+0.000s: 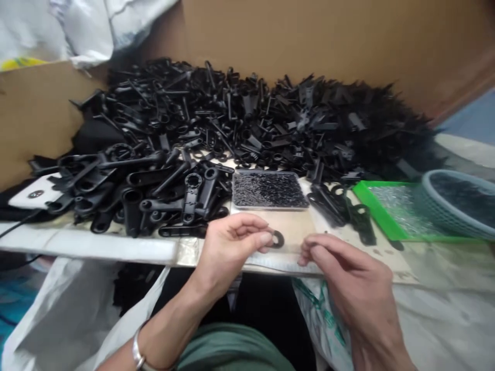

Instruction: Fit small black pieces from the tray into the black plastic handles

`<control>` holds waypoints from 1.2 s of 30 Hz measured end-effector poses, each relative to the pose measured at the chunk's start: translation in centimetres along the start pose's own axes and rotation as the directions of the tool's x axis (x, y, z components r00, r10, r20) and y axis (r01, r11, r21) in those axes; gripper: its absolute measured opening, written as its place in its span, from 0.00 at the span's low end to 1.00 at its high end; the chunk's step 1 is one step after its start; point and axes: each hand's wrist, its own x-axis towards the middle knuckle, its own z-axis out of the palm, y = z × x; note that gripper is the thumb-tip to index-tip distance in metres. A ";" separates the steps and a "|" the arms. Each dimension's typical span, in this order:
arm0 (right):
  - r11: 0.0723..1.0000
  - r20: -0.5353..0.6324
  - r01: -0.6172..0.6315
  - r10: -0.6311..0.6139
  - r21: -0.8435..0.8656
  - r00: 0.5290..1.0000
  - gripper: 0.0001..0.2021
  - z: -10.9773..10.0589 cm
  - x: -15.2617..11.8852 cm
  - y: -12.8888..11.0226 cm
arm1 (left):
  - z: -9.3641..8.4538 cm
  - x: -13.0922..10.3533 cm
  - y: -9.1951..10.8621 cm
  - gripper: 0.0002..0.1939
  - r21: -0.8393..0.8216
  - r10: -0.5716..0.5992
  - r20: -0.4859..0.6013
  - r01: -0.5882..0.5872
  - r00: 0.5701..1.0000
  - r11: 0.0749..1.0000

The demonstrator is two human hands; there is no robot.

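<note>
Between thumb and fingertips, my left hand [232,247] pinches a small black ring [278,239] over the front of the work surface. To its right, apart from the ring, is my right hand [348,278], its thumb and fingers pressed together; anything between those fingertips is too small to make out. Just behind both hands sits a clear shallow tray [270,207] full of tiny black pieces. Long black plastic parts [192,193] with ringed ends lie left of the tray, and a few flat black parts [362,224] lie on its right.
A large heap of black parts [240,108] fills the back against cardboard walls [309,36]. On the right, a green tray [365,206] holds small clear pieces, with a blue-grey basket [444,206] over its edge. A white device [33,193] with a cable lies far left.
</note>
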 end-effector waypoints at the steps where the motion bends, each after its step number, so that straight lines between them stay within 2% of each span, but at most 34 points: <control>1: 0.999 0.000 -0.015 0.015 -0.037 1.000 0.06 0.8 0.1 -0.2 | -0.2 0.0 -0.1 0.07 -0.032 -0.017 0.009 0.017 1.000 0.999; 3: 0.997 0.016 -0.057 0.057 -0.044 0.998 0.07 2.1 0.3 -0.4 | -0.5 0.0 -0.2 0.07 -0.062 -0.033 0.012 0.034 0.999 0.998; 6: 0.994 0.010 -0.106 0.106 0.009 0.994 0.08 3.3 0.8 -0.4 | -0.5 0.4 -0.2 0.06 0.004 0.004 -0.010 -0.004 1.000 1.000; 9: 0.990 -0.058 -0.135 0.137 0.038 0.989 0.09 3.5 1.4 -0.1 | -0.2 1.5 0.2 0.04 0.225 0.181 -0.018 -0.173 0.983 0.959; 11: 0.989 -0.098 -0.141 0.146 0.052 0.985 0.09 3.2 1.6 0.3 | 0.1 2.6 0.5 0.05 0.444 0.365 0.030 -0.340 0.930 0.829; 13: 0.989 -0.118 -0.141 0.146 0.044 0.982 0.11 2.9 1.7 0.7 | 0.4 3.9 0.7 0.08 0.630 0.522 0.135 -0.480 0.842 0.611; 15: 0.990 -0.125 -0.140 0.141 0.019 0.982 0.13 2.5 1.5 1.2 | 0.4 5.0 0.6 0.12 0.738 0.594 0.248 -0.546 0.766 0.396; 17: 0.990 -0.131 -0.141 0.139 -0.006 0.982 0.13 2.0 1.3 1.6 | 0.4 5.8 0.5 0.13 0.798 0.587 0.326 -0.549 0.741 0.250; 19: 0.990 -0.144 -0.141 0.137 -0.013 0.980 0.13 1.5 1.1 1.9 | 0.3 6.2 0.4 0.14 0.835 0.556 0.350 -0.520 0.754 0.181; 21: 0.990 -0.151 -0.143 0.142 0.002 0.978 0.13 1.2 1.2 1.9 | 0.2 6.5 0.3 0.14 0.856 0.538 0.338 -0.490 0.772 0.166; 25: 0.985 -0.116 -0.156 0.163 0.067 0.980 0.11 1.4 2.8 1.0 | 0.3 6.8 0.5 0.11 0.856 0.538 0.308 -0.476 0.784 0.203; 28: 0.970 -0.022 -0.175 0.181 0.168 0.983 0.11 2.5 5.3 -0.2 | 0.6 6.6 0.6 0.08 0.821 0.553 0.247 -0.475 0.796 0.317; 31: 0.924 0.122 -0.247 0.220 0.293 0.968 0.13 3.9 7.6 -1.1 | 1.1 6.0 0.6 0.08 0.751 0.556 0.176 -0.476 0.812 0.458; 34: 0.870 0.214 -0.325 0.261 0.371 0.941 0.13 5.1 8.6 -1.4 | 1.2 5.4 0.6 0.09 0.695 0.548 0.163 -0.489 0.821 0.526; 36: 0.852 0.214 -0.337 0.270 0.401 0.939 0.12 5.7 8.7 -1.4 | 1.1 5.1 0.6 0.09 0.673 0.538 0.159 -0.490 0.828 0.555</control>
